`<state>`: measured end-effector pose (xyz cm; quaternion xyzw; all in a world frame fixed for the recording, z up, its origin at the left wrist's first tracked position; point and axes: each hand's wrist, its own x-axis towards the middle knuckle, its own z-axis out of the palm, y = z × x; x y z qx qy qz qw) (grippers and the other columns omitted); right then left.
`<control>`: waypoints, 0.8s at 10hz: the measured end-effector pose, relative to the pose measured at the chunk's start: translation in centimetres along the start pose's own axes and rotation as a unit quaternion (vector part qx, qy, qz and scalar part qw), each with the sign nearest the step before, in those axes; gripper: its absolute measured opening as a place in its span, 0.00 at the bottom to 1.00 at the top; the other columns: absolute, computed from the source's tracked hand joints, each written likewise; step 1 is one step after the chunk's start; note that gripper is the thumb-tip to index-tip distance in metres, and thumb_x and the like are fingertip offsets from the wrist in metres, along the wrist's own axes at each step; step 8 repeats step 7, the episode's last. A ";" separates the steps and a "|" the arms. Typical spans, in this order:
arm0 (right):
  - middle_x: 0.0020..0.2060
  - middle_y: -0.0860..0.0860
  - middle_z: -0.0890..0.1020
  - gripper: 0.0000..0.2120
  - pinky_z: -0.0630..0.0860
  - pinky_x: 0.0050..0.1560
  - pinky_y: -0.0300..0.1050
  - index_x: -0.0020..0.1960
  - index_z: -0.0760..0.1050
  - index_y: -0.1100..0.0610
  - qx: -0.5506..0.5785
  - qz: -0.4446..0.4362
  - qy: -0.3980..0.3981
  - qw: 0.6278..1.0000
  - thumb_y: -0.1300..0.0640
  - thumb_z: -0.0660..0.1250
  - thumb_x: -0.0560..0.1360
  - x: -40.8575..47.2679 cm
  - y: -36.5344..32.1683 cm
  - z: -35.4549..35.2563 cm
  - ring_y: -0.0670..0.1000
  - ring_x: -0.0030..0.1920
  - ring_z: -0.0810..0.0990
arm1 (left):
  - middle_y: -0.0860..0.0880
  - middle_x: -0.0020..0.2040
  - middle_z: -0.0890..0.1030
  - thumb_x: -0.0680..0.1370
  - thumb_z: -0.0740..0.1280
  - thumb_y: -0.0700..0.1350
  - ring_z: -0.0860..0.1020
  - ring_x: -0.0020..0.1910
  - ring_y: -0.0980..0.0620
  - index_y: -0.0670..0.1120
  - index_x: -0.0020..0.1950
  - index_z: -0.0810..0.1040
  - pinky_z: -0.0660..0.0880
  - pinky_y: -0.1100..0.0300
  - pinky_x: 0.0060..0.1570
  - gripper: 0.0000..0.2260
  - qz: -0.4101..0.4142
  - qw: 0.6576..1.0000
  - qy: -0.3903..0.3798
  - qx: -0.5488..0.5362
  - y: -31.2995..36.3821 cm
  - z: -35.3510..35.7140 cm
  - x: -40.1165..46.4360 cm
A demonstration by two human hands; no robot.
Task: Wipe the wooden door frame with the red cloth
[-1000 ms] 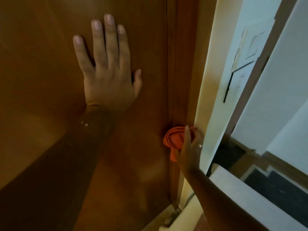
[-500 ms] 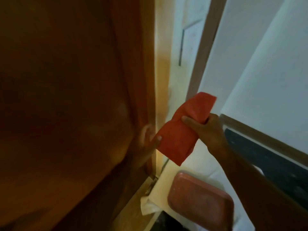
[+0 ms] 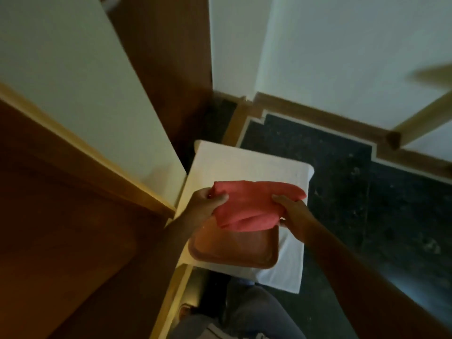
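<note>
Nearest the camera, at the bottom edge, blue-trousered knees (image 3: 247, 311) can be made out, and from there both forearms are stretched forward. The red cloth (image 3: 254, 206) is held in the air between the two hands: its left end is pinched by the left hand (image 3: 208, 207), its right end is gripped by the right hand (image 3: 292, 214), and it sags in loose folds between them. Directly beneath it a brown tray (image 3: 232, 250) is seen, resting on a white-covered stand (image 3: 247, 165). No wood is being touched by the cloth, so the step in hand is judged to be a refolding or regripping between passes rather than wiping itself. To the left, the wooden door frame (image 3: 80, 155) runs as a pale-edged strip beside the dark door panel (image 3: 49, 228). Further off, speckled dark flooring (image 3: 342, 167) and white walls are visible. For the next move, the cloth would need to be gathered into one hand and carried left, back against the frame.
</note>
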<state>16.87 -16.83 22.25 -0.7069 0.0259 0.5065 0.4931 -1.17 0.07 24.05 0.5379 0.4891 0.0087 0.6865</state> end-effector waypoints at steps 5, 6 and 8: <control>0.50 0.56 0.79 0.24 0.84 0.38 0.50 0.66 0.71 0.59 -0.010 0.216 0.101 0.971 0.60 0.73 0.73 18.1 24.5 -0.1 0.60 0.47 0.83 | 0.43 0.61 0.80 0.79 0.70 0.49 0.79 0.58 0.41 0.43 0.67 0.76 0.76 0.43 0.60 0.19 -0.216 0.957 0.015 0.195 -25.7 1.5 19.0; 0.50 0.57 0.79 0.23 0.83 0.47 0.58 0.65 0.71 0.61 -0.041 0.225 0.126 0.965 0.60 0.72 0.73 19.7 26.6 0.2 0.62 0.49 0.82 | 0.47 0.60 0.79 0.78 0.71 0.50 0.78 0.56 0.46 0.45 0.66 0.77 0.74 0.49 0.58 0.19 -0.206 0.947 -0.008 0.246 -27.4 1.3 20.7; 0.53 0.57 0.79 0.20 0.78 0.54 0.54 0.64 0.73 0.61 -0.154 0.200 0.186 0.950 0.60 0.68 0.73 18.5 26.3 0.8 0.62 0.55 0.80 | 0.42 0.65 0.78 0.79 0.69 0.45 0.77 0.60 0.43 0.43 0.67 0.76 0.73 0.47 0.63 0.18 -0.184 0.949 0.013 0.257 -26.8 0.9 20.8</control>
